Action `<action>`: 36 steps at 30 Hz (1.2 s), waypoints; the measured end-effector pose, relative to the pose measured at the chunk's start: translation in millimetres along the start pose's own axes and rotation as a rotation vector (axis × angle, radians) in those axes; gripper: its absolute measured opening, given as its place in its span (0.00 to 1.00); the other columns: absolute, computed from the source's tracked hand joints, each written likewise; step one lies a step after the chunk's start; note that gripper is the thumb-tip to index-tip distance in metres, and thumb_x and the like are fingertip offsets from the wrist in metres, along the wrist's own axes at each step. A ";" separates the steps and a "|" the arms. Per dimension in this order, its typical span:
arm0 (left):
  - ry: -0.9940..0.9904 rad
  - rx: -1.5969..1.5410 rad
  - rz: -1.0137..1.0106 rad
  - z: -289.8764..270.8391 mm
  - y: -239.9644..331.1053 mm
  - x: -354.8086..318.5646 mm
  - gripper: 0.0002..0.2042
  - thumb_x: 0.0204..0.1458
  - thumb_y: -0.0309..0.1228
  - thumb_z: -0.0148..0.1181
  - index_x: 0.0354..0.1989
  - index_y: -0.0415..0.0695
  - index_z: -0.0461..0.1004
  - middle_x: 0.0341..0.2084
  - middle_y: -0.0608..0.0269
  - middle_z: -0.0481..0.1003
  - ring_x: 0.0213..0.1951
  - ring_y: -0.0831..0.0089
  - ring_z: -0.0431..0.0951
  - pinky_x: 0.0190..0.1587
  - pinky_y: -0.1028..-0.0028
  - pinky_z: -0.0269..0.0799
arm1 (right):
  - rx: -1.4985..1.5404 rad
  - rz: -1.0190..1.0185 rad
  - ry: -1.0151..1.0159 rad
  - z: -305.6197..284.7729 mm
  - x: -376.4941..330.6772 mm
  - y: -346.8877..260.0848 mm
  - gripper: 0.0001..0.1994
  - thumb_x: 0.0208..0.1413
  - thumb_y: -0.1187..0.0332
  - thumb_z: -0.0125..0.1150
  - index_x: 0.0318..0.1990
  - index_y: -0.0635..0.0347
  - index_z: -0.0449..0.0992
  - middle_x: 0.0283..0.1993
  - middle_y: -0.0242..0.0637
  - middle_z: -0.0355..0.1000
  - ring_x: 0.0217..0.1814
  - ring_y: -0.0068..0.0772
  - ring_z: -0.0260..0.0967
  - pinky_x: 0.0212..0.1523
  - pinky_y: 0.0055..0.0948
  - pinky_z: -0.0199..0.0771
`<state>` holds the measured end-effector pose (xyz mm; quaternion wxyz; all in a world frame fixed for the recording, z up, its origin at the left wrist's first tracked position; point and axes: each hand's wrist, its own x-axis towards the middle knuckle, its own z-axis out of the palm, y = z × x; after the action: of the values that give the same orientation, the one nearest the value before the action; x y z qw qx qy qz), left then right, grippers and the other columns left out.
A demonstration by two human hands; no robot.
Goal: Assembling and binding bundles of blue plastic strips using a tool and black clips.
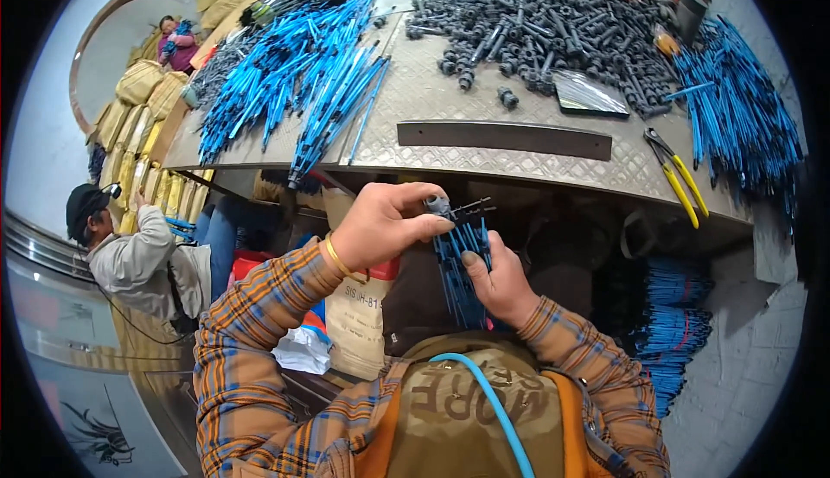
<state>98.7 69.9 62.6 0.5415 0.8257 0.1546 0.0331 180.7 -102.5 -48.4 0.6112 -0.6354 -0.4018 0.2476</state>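
Hands at a loaded worktop (380, 145), with clock directions read from the bundle of thin blue rods (461, 292). The bundle is upheld in front of the wearer's torso, just off the worktop's near edge. At 10 o'clock, the left hand (389, 226), with a gold-coloured bangle (335, 256) at the wrist, pinches a grey fitting (438, 206) between thumb and forefinger at the bundle's upper end. At 4 o'clock, the right hand (500, 279) has its fingers closed around the bundle, thumb laid across the front.

On the worktop: at 11 o'clock, a heap of blue rods (285, 72); between 12 and 1 o'clock, a dark flat strip (504, 141) with a pile of grey fittings (536, 33) beyond it; at 2 o'clock, yellow-handled pliers (681, 186) near a 2nd blue heap (743, 119).

Below worktop level, between 3 and 4 o'clock, are stacked blue bundles (677, 331); at 8 o'clock, a printed beige sack (356, 331). At 9 o'clock, well apart, is a co-worker (143, 258) in a dark cap.
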 end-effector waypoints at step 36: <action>-0.111 -0.120 0.035 11.8 -5.8 10.7 0.11 0.45 0.20 0.59 0.39 0.39 0.73 0.27 0.68 0.73 0.25 0.85 0.68 0.29 0.88 0.65 | 0.048 0.141 -0.247 -24.8 1.3 -10.8 0.11 0.61 0.61 0.43 0.40 0.59 0.61 0.28 0.35 0.64 0.26 0.27 0.59 0.31 0.28 0.63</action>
<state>110.3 64.7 51.2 0.5971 0.7949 0.1076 0.0059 199.1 -116.6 -34.4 0.5532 -0.6120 -0.4224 0.3756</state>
